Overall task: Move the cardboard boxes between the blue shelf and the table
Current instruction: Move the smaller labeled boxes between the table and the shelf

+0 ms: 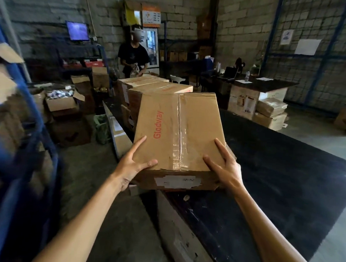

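Observation:
A taped cardboard box (180, 131) with red "Glodway" lettering is held between both hands over the near left edge of the black table (276, 176). My left hand (133, 164) presses its left near corner, thumb on top. My right hand (225, 167) grips the right near corner, fingers spread on top. Two more sealed cardboard boxes (154, 85) stand on the table just behind it. The blue shelf (13, 142) runs along the left edge, blurred, with cardboard boxes in it.
A person in a black shirt (132, 58) stands beyond the table's far end. Open cartons (63, 103) and a green bag sit on the floor at left. Stacked parcels (269, 114) and a desk (266, 85) stand at the right rear.

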